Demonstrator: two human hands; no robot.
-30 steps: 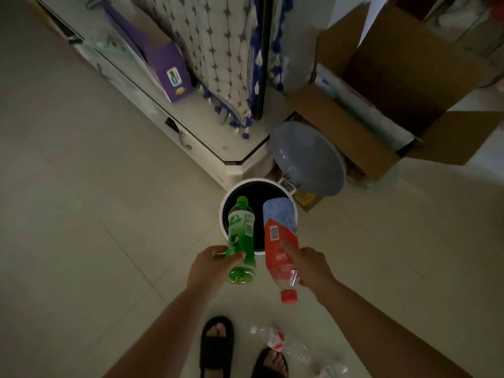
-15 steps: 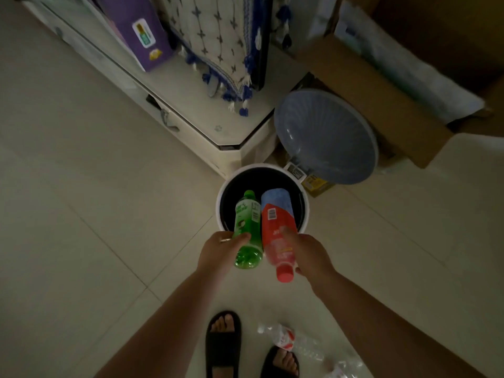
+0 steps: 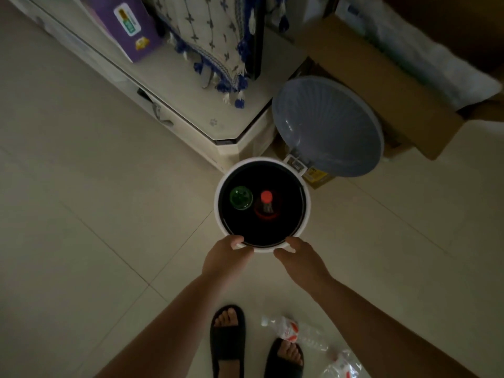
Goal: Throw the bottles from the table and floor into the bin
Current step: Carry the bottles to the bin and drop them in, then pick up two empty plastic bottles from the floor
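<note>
A round white bin (image 3: 218,211) with a dark inside stands on the floor, its grey lid (image 3: 327,126) flipped up behind it. Inside it a green bottle (image 3: 241,198) and a red-capped bottle (image 3: 266,205) stand seen end-on. My left hand (image 3: 226,257) and my right hand (image 3: 297,259) are at the bin's near rim, fingers loosely apart, holding nothing. A clear bottle with a red and white label (image 3: 291,327) lies on the floor by my right foot. A crumpled clear bottle (image 3: 342,364) lies further right.
A low white cabinet (image 3: 191,105) with a purple box (image 3: 128,25) and a fringed cloth (image 3: 207,36) stands behind the bin. An open cardboard box (image 3: 381,77) is at the back right. My feet in black slippers (image 3: 227,339) are on the tiled floor.
Both hands let go of the green and red bottles, which dropped into the bin. The hands now rest empty at the near rim. The view moved closer over the bin.
</note>
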